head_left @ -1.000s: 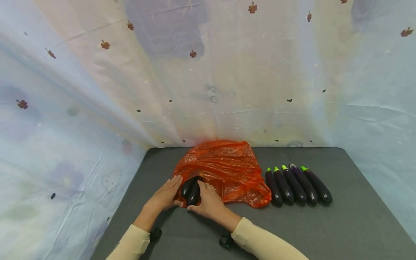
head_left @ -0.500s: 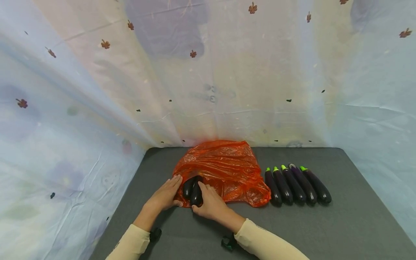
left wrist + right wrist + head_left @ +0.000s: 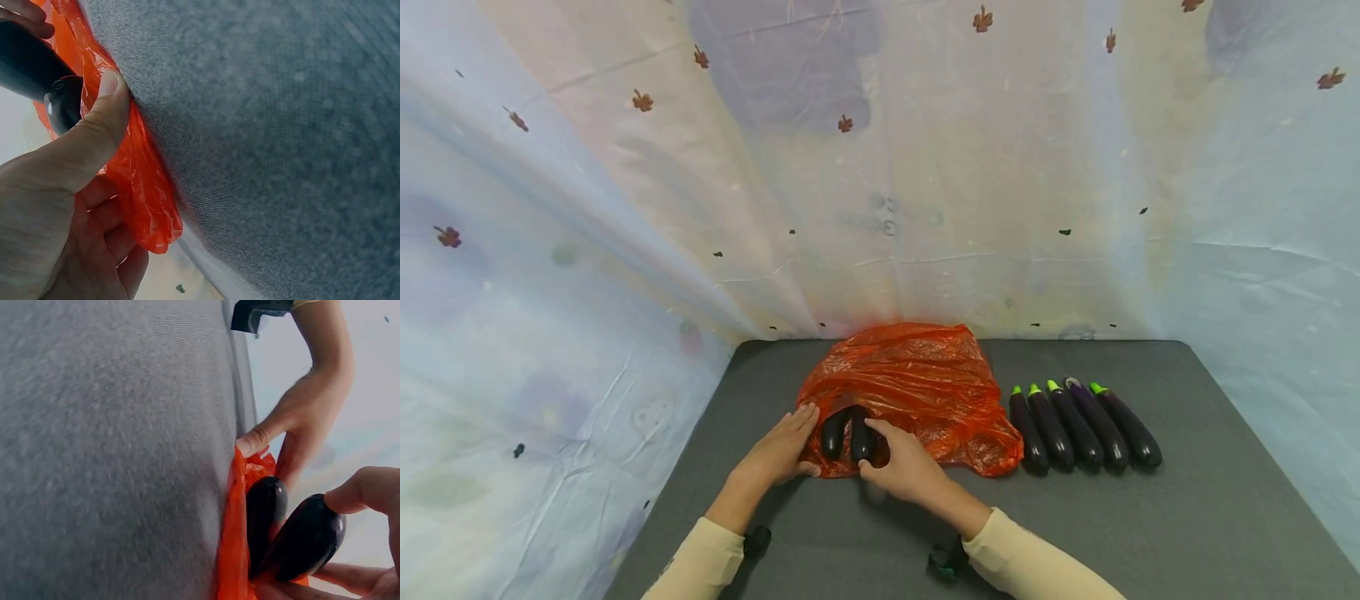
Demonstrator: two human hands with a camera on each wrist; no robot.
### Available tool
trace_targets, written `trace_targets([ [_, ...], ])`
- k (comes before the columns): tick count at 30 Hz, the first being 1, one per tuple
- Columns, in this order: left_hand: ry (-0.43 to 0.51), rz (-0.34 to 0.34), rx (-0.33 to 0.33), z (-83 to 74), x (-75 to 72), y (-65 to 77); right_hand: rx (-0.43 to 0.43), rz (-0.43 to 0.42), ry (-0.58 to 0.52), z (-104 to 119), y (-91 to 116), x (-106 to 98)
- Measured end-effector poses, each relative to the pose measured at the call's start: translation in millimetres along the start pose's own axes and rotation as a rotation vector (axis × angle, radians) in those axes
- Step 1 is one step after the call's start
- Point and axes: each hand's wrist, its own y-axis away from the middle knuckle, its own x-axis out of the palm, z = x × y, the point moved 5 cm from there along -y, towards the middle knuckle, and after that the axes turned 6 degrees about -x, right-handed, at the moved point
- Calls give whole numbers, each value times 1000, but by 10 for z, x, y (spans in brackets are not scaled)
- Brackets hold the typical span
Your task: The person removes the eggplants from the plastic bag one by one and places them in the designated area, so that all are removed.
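Note:
A crumpled red plastic bag [image 3: 910, 367] lies on the grey table with its mouth toward the left front. My left hand [image 3: 778, 450] holds the bag's edge at the mouth; in the left wrist view the thumb lies over the red film [image 3: 147, 200] and the fingers are behind it. An eggplant [image 3: 833, 435] sits inside the mouth, beside the left hand. My right hand [image 3: 904, 467] grips a second eggplant [image 3: 309, 540] between thumb and fingers, its rounded end facing me. The far ends of both eggplants are hidden in the bag.
Several more eggplants [image 3: 1078, 425] lie side by side right of the bag, most with green stem ends pointing away. A patterned curtain [image 3: 925, 167] hangs behind and left of the table [image 3: 1075, 533]. Dark wrist straps [image 3: 946, 560] are under the forearms.
My right hand has moved to the right with its eggplant, so a gap has opened between the two eggplants. The left hand has stayed at the bag's edge.

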Motion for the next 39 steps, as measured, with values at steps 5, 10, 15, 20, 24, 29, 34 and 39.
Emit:
trace_targets([
  [5, -9, 6, 6, -3, -2, -4, -11, -6, -96, -59, 50, -99],
  [10, -11, 4, 12, 7, 0, 9, -44, -1, -258, -138, 92, -155],
  [15, -7, 5, 18, 8, 0, 9, -33, 2, -367, -210, 128, -199],
  [20, -6, 6, 19, 9, -10, 12, 2, 2, -426, -232, 185, -269],
  [24, 2, 4, 25, 3, -21, 14, 3, -5, -438, -230, 243, -356],
  [29, 15, 9, 21, -2, -22, 15, -1, -15, -417, -258, 308, -461],
  [34, 17, 15, 14, -2, -23, 15, -24, -22, -376, -299, 368, -560],
  [39, 17, 15, 13, -5, -26, 14, -17, -3, -354, -348, 447, -636],
])
